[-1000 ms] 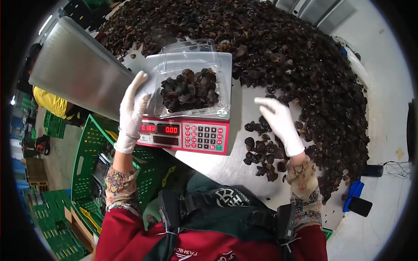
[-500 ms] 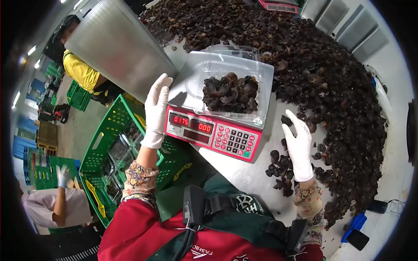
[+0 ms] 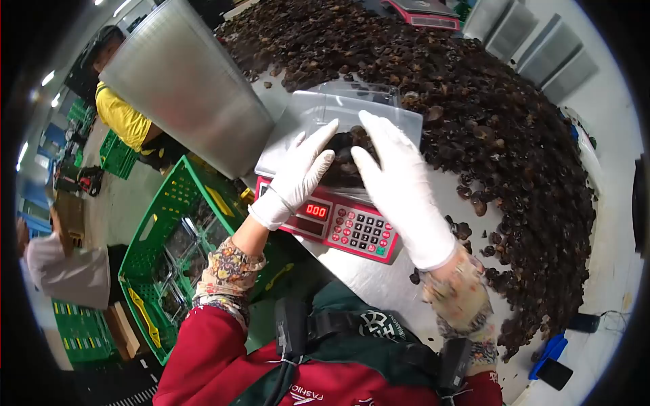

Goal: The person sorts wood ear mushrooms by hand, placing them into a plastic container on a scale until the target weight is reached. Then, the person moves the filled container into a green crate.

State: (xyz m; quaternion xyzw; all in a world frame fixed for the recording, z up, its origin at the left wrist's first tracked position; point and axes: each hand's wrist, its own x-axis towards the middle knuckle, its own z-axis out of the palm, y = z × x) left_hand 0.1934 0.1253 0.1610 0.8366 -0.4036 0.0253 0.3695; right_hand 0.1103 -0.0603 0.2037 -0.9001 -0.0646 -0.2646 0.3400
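A red-and-grey digital scale (image 3: 359, 233) stands on the table with a clear plastic tub on its pan, holding a heap of dark, curled wood ear mushrooms (image 3: 345, 162). My left hand (image 3: 301, 172), in a white glove, reaches over the tub's left side, fingers stretched along the heap. From the right, my gloved right hand (image 3: 399, 179) leans over the same heap, its thumb apart from the fingers. Together the hands cup the mushrooms and hide much of the tub. Behind it, the clear hinged lid (image 3: 359, 93) lies folded back.
Loose wood ears (image 3: 528, 176) cover the table behind and to the right. A tall stack of clear tubs (image 3: 189, 81) rises at left. Below it is a green crate (image 3: 152, 250) with packed tubs. A second scale (image 3: 426, 13) sits far back. Two people are at left.
Both hands have moved inward from the scale's sides to the mushrooms in the tub. The dark piece at my right fingertips no longer shows there. The left hand now covers the 0.175 readout.
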